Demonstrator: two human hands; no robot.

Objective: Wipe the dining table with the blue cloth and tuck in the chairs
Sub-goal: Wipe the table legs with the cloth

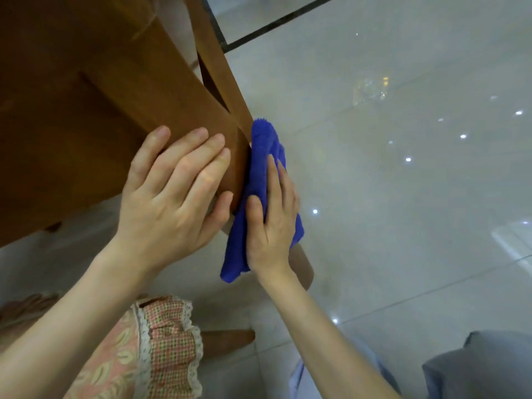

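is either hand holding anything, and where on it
The right hand presses the cloth, at its middle, against the wood; the left hand lies flat on the wood, gripping nothing.

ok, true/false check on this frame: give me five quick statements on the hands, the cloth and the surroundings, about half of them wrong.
1. The right hand presses the blue cloth against the edge of the wooden furniture. True.
2. The left hand grips the cloth as well. False: it rests flat on the wood with straight fingers and does not touch the cloth.
3. The cloth lies on the floor. False: it is held up against the wood, with its lower end hanging free.
4. A pink cushion with lace trim shows at lower left. True.
5. The floor is carpeted. False: it is glossy pale tile with light reflections.
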